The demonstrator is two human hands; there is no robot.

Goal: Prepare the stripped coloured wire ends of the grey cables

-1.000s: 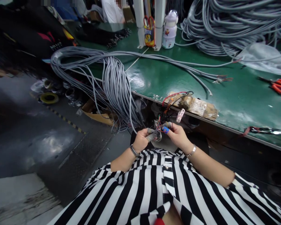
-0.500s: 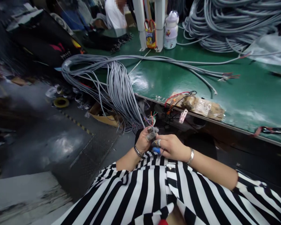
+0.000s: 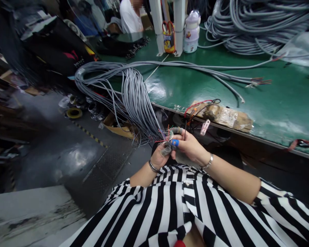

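Observation:
My left hand, with taped fingertips, is closed around the stripped end of a grey cable, just in front of my body. Thin coloured wires, red, green and purple among them, fan out above its fingers. My right hand pinches at these wires from the right, with blue tape on one digit and grey tape on another. A thin dark tool or rod stands up by its fingers; what it is I cannot tell. The bundle of grey cables hangs over the bench edge behind my hands.
On the green bench lie cable ends with bared wires and a taped cardboard piece. A large grey coil, a lilac bottle and a yellow pouch stand farther back. A person in white is beyond.
My right hand has risen from beside my left fingers to the coloured wires, which now spread more widely. The thin dark rod by it now shows upright. The view has shifted slightly.

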